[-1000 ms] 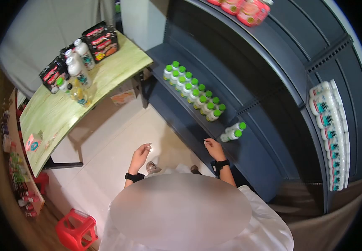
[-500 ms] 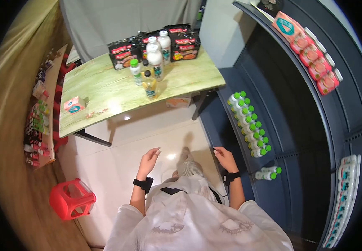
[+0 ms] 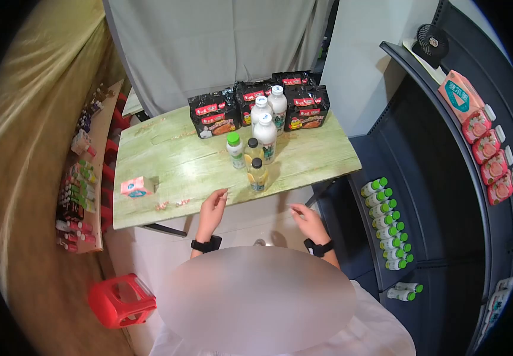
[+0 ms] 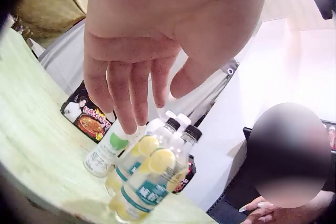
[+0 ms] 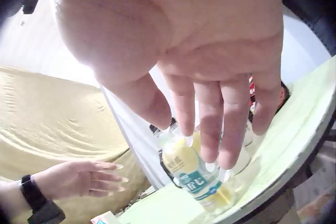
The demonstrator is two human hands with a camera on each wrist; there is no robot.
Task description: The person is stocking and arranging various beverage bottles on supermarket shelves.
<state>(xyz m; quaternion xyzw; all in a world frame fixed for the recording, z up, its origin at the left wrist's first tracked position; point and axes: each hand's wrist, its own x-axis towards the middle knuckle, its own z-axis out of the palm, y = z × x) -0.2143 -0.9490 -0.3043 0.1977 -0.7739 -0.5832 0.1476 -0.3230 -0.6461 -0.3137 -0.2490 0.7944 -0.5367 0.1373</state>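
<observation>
In the head view my left hand (image 3: 212, 212) hovers at the table's front edge, fingers relaxed and holding nothing. To its right my right hand (image 3: 310, 223) hangs in the air off the table, also empty. Two lemon drink bottles (image 3: 257, 177) with black caps stand near the front edge, between and beyond the hands. A green-capped bottle (image 3: 235, 151) is to their left, and several white bottles (image 3: 264, 135) rise behind them. Black noodle packs (image 3: 214, 114) line the back. The left wrist view shows a lemon bottle (image 4: 146, 184) beyond the loose fingers.
A pink carton (image 3: 137, 187) lies on the table (image 3: 179, 160) at left. Rightward, a dark shelf (image 3: 360, 207) holds rows of green-capped bottles (image 3: 389, 220), with pink packs (image 3: 485, 146) higher up. A red stool (image 3: 122, 300) and another stocked shelf (image 3: 99, 207) are at the left.
The head view has turned toward the table, which now lies in front of the hands; the dark shelf has shifted right. Both hands remain empty.
</observation>
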